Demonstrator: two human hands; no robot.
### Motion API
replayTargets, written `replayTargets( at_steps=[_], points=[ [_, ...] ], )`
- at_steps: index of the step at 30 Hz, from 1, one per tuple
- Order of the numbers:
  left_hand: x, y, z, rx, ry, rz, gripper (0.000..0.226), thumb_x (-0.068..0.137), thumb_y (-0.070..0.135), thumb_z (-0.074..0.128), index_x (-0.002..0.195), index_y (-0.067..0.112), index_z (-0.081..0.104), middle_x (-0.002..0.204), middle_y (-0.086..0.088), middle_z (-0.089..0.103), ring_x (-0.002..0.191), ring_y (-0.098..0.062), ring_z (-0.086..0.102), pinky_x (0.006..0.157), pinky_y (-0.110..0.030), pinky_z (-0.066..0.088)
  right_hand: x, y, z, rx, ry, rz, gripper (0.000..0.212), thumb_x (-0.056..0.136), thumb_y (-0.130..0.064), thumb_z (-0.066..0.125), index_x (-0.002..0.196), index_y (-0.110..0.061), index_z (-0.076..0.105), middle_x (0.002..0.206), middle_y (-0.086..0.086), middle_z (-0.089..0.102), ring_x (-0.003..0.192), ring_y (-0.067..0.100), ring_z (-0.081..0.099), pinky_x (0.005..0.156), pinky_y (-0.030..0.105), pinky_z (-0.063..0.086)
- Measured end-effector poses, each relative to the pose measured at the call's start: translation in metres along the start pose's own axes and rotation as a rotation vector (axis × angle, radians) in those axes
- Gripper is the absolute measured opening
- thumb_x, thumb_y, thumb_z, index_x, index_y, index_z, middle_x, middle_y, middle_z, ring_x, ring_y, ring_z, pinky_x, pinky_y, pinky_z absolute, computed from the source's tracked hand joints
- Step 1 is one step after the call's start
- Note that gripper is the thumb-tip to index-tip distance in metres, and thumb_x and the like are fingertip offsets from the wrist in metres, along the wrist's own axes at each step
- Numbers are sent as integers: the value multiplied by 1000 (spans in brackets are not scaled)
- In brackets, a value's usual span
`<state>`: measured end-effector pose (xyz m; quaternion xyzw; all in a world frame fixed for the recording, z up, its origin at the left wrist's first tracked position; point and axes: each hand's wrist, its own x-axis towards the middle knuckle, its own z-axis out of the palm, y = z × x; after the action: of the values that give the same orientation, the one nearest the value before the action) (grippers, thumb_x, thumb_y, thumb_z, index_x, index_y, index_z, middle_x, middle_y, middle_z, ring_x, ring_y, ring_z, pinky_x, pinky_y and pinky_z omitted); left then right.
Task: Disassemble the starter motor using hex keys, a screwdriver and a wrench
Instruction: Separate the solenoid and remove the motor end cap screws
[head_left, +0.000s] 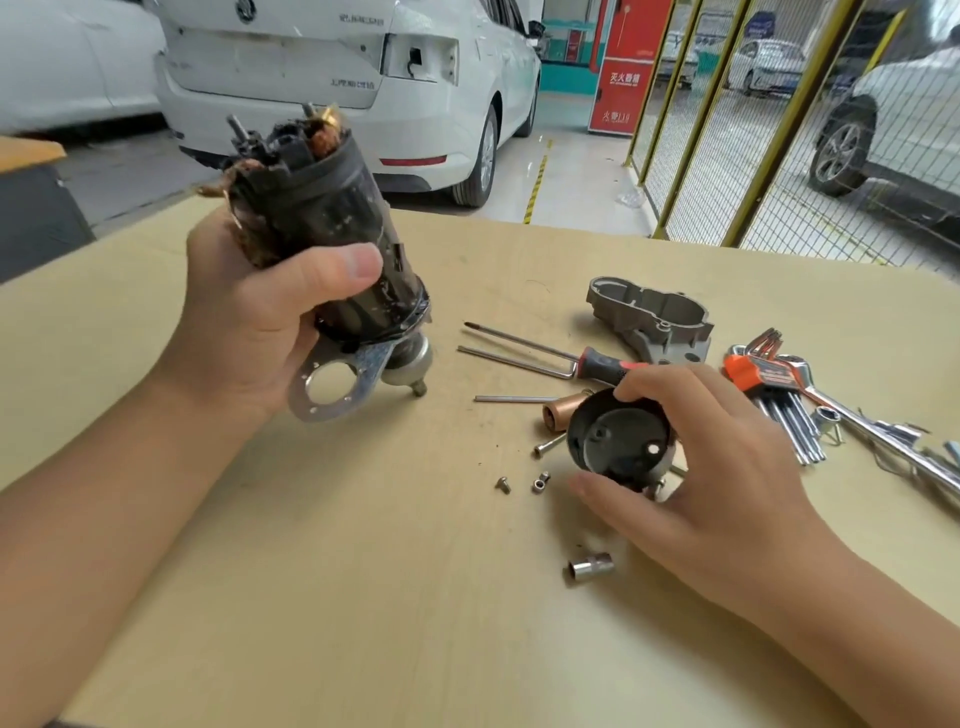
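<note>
Head view: left hand (249, 317) has its grip around the motor (332, 228), raised over the desk (363, 597); right hand (711, 478) grips the black cap (618, 441) near the screwdriver (550, 351).

Black motor body (332, 218), tan table (363, 571), red-and-black screwdriver handle (605, 365), orange hex-key holder (748, 371).

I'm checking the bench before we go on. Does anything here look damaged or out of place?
Yes: frayed copper braid spills from the motor body in the left hand, and loose screws lie scattered by the end cap.
</note>
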<state>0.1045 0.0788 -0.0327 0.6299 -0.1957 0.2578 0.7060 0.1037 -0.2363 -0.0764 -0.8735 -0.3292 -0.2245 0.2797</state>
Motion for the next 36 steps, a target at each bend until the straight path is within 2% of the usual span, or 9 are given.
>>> replayTargets(
  at_steps=[5, 10, 15, 19, 22, 25, 31, 33, 36],
  points=[
    [-1, -2, 2, -72, 27, -75, 28, 76, 12, 74, 103, 19, 74, 104, -12, 67, 101, -31, 68, 90, -54, 60, -1, 0, 1, -13, -43, 11, 56, 76, -60, 72, 121, -31, 55, 112, -12, 59, 102, 11, 58, 87, 15, 42],
    [1, -6, 6, -87, 120, -100, 33, 74, 11, 79, 106, 10, 70, 106, -15, 69, 104, -35, 69, 96, -59, 58, -1, 0, 3, -64, -50, 37, 53, 77, -59, 68, 119, -28, 57, 107, -13, 59, 105, 13, 55, 89, 24, 38],
    [3, -9, 3, -47, 138, -76, 26, 77, 9, 82, 101, 14, 74, 102, -7, 73, 105, -31, 71, 93, -51, 59, 0, -4, 3, -82, -67, 40, 54, 75, -60, 68, 117, -26, 59, 105, -14, 62, 104, 13, 55, 89, 35, 45],
    [-1, -15, 3, 184, 106, -9, 51, 71, 16, 91, 113, 1, 67, 109, -14, 73, 108, -35, 71, 99, -56, 57, 0, -6, 2, -72, -40, 47, 53, 75, -59, 68, 116, -27, 58, 104, -16, 59, 102, 12, 54, 87, 31, 42],
    [-6, -20, 2, 458, 21, 75, 73, 67, 16, 96, 128, -2, 60, 120, -15, 72, 114, -30, 71, 102, -47, 57, 1, -4, 1, -67, -28, 63, 53, 73, -53, 75, 116, -25, 60, 103, -15, 60, 98, 13, 55, 83, 29, 40],
    [-9, -21, 4, 652, -131, 153, 79, 66, 21, 96, 134, 3, 59, 127, -9, 69, 120, -19, 67, 106, -36, 54, 0, -2, 1, -62, -25, 76, 54, 71, -52, 77, 116, -24, 62, 103, -15, 59, 97, 15, 57, 81, 31, 41],
    [-8, -24, 4, 830, -382, 245, 67, 76, 25, 91, 135, 7, 65, 128, -2, 70, 119, -19, 67, 103, -43, 54, -2, -6, -4, 19, -25, 0, 53, 74, -60, 72, 115, -28, 61, 104, -18, 59, 98, 9, 58, 84, 23, 42],
    [-8, -25, 4, 891, -496, 254, 60, 81, 24, 88, 135, 11, 65, 127, 1, 69, 117, -23, 66, 102, -48, 53, -4, -10, -4, 75, -30, -52, 52, 76, -59, 74, 116, -29, 62, 108, -17, 62, 102, 9, 60, 86, 27, 46],
    [-8, -25, 4, 958, -611, 221, 59, 82, 12, 86, 135, 23, 64, 134, 9, 65, 131, -15, 59, 117, -60, 39, -6, -16, -3, 106, -60, -107, 51, 77, -56, 75, 114, -22, 66, 110, -13, 64, 102, 17, 62, 84, 37, 51]
  ],
)
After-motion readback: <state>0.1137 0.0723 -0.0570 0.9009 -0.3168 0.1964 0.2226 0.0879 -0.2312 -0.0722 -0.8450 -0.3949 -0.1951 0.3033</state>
